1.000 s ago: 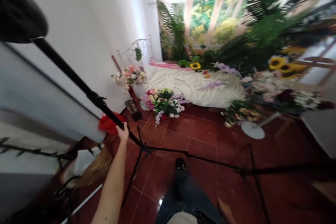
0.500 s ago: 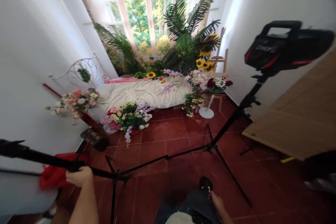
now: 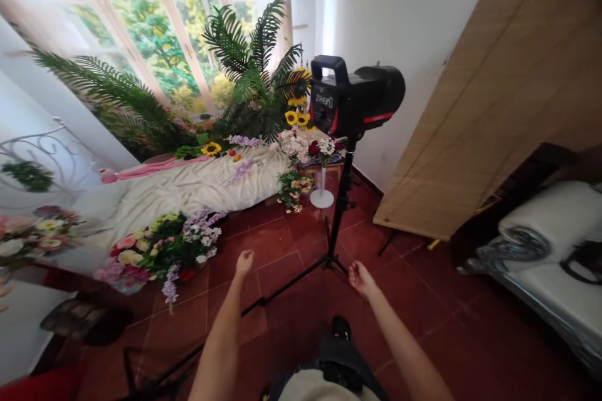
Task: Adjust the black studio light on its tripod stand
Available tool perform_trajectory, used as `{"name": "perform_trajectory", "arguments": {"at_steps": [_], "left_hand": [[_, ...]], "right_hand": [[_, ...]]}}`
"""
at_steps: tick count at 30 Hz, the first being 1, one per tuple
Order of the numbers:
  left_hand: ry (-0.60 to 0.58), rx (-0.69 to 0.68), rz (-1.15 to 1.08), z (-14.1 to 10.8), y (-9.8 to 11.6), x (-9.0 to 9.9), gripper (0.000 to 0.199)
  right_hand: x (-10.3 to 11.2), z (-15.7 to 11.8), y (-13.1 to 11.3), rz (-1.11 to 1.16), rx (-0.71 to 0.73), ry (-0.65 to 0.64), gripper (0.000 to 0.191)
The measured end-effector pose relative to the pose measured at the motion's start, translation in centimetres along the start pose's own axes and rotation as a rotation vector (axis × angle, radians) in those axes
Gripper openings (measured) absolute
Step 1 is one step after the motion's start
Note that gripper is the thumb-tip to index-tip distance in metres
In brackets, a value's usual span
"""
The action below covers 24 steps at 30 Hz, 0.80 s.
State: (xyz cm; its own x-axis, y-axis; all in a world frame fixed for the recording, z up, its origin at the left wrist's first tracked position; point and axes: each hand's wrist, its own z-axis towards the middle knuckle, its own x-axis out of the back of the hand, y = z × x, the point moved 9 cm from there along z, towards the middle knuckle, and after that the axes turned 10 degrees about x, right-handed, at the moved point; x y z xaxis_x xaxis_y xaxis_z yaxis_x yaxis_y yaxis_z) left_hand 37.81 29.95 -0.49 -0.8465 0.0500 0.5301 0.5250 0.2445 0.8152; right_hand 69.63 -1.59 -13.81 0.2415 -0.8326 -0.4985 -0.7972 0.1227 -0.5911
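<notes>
Light stand (image 3: 339, 203), one o'clock, could tip if we snag its leg (image 3: 296, 278); left hand (image 3: 244, 263), right hand (image 3: 360, 279) both curled, empty.

The left arm (image 3: 220, 335) and right arm (image 3: 403, 339) stretch forward, nearly straight, on either side of the light stand (image 3: 339, 207). The left hand (image 3: 244, 261), well left of the stand, makes a loose fist; the right hand (image 3: 360, 277), just right of its base, has its fingers curled inward.
</notes>
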Motion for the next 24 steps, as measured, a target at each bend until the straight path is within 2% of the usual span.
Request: {"name": "perform_trajectory", "arguments": {"at_steps": [1,2,4,6,9,12,15,18,22,24], "left_hand": [[-0.109,-0.037,-0.025,-0.3,2.8,-4.6,0.019],[-0.309,-0.102,-0.099,-1.1,6.0,-9.6,0.022],[-0.56,-0.265,-0.246,-3.8,12.4,-17.3,0.029],[-0.673,-0.4,-0.33,-6.8,18.1,-22.7,0.037],[-0.707,-0.515,-0.431,-10.7,24.2,-28.0,0.051],[-0.749,-0.533,-0.448,-13.5,27.2,-31.8,0.049],[-0.698,-0.444,-0.411,-14.1,27.7,-34.1,0.031],[-0.561,-0.377,-0.395,-13.8,27.4,-34.9,0.026],[-0.335,-0.311,-0.339,-13.2,26.6,-34.7,0.023],[-0.277,-0.303,-0.3,-13.1,26.5,-34.7,0.022]], "right_hand": [[-1.0,1.3,-2.6,0.036,0.009,-0.03,0.021],[-2.1,2.4,-4.9,0.069,0.017,-0.064,0.021],[-4.9,3.9,-9.0,0.146,0.013,-0.169,0.02],[-8.6,4.2,-12.0,0.262,-0.056,-0.356,0.02],[-13.2,3.3,-15.1,0.324,-0.181,-0.58,0.021],[-15.5,2.9,-16.8,0.282,-0.246,-0.681,0.027],[-16.2,3.3,-17.7,0.223,-0.281,-0.701,0.032],[-16.3,3.7,-18.1,0.231,-0.336,-0.711,0.033],[-16.2,3.9,-18.3,0.342,-0.387,-0.722,0.035],[-16.3,3.8,-18.3,0.421,-0.409,-0.735,0.036]]}}
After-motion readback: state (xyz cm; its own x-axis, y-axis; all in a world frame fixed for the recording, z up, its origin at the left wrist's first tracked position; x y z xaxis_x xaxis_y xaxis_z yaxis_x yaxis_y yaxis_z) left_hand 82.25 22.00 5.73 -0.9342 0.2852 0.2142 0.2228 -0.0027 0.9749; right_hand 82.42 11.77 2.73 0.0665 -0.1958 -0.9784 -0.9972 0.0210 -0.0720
